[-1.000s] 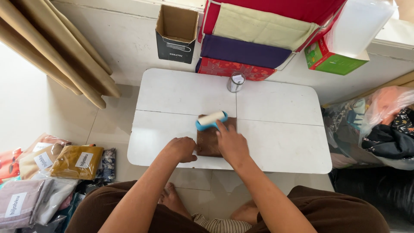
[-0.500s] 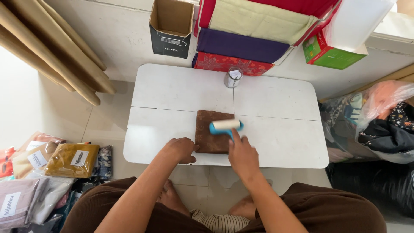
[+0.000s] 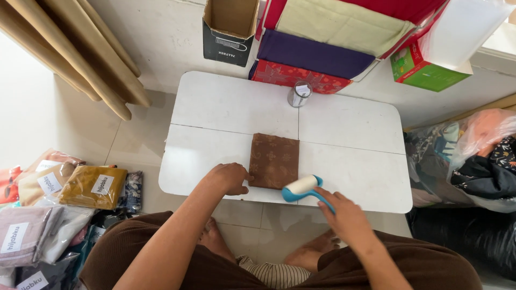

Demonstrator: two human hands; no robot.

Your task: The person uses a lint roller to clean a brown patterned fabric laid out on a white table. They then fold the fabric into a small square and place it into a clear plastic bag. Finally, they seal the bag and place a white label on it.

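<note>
A folded brown patterned cloth (image 3: 274,160) lies flat on the low white table (image 3: 215,113), near its front edge. My left hand (image 3: 230,178) rests on the table with its fingertips pressing the cloth's lower left corner. My right hand (image 3: 346,218) grips the blue handle of a lint roller (image 3: 301,187). The roller's white drum lies at the cloth's lower right corner, by the table's front edge.
A small metal can (image 3: 299,94) stands at the table's back middle. Behind it are an open cardboard box (image 3: 230,29), stacked folded fabrics (image 3: 317,51) and a green box (image 3: 424,70). Bagged cloths (image 3: 80,188) lie on the floor at left, plastic bags (image 3: 473,156) at right, wooden planks (image 3: 75,59) at back left.
My right hand has drawn the lint roller from the cloth's far edge down over it to its near right corner. My left hand has stayed at the cloth's left edge.
</note>
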